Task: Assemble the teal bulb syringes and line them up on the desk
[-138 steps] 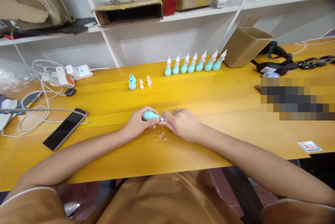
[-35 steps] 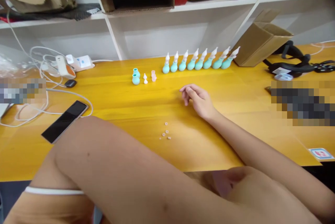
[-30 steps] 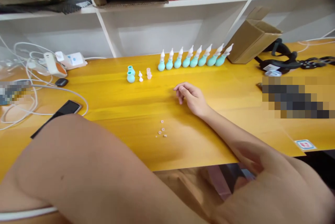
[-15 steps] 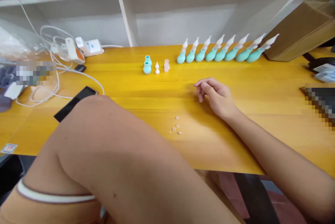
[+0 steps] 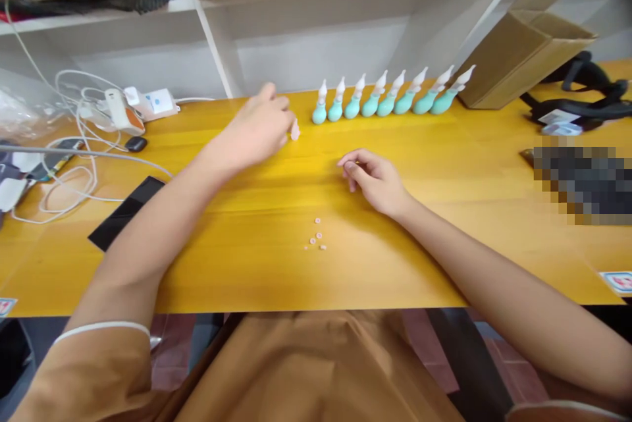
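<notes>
A small pink piece (image 5: 295, 131) stands on the yellow surface (image 5: 444, 165) near its far edge, just left of a row of eight teal bulbs with white nozzles (image 5: 390, 96). The left hand (image 5: 259, 129) reaches over it, fingers curled at the piece; whether they grip it I cannot tell. The right hand (image 5: 378, 180) rests loosely curled on the surface, holding nothing. Tiny pale rings (image 5: 316, 236) lie nearer the person. A black phone (image 5: 126, 212) and white cables (image 5: 74, 145) lie at the left, a cardboard box (image 5: 523, 56) at the right.

left hand (image 5: 259, 126) now reaching over small parts, bulb gone
</notes>
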### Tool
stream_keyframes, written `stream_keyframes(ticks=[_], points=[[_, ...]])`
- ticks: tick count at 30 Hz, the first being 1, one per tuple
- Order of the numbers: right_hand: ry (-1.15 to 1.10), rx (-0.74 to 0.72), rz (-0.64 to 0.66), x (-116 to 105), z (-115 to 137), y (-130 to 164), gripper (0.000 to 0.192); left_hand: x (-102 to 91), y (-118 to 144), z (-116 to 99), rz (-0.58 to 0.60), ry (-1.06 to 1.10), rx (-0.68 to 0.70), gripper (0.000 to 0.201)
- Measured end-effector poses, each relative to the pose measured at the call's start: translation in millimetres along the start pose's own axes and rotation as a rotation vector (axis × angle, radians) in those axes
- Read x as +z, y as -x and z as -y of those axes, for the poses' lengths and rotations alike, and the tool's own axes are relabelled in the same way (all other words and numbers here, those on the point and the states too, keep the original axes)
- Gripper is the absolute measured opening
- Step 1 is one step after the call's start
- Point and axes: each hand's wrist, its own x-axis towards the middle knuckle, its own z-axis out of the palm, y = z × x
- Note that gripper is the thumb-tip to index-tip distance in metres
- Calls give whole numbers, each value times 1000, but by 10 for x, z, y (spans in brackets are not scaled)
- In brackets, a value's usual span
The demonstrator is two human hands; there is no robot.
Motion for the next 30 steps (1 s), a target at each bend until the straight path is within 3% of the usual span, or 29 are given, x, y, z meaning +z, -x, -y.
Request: stream_keyframes(ticks=[3, 6, 9, 22, 30], points=[[17, -1, 8, -3, -11, 0, 29, 177, -137, 471, -31, -71, -11, 24], [38, -8, 6, -25, -8, 4, 29, 413, -180, 678, 32, -114, 22, 26], [47, -19, 5, -39, 14, 2, 28, 515, -187, 669, 40, -137, 24, 28], [188, -87, 6, -47, 34, 1, 24, 629, -241, 614, -38, -27, -22, 12], [273, -138, 20, -57, 41, 3, 19, 635, -196, 501, -68, -57, -7, 26]])
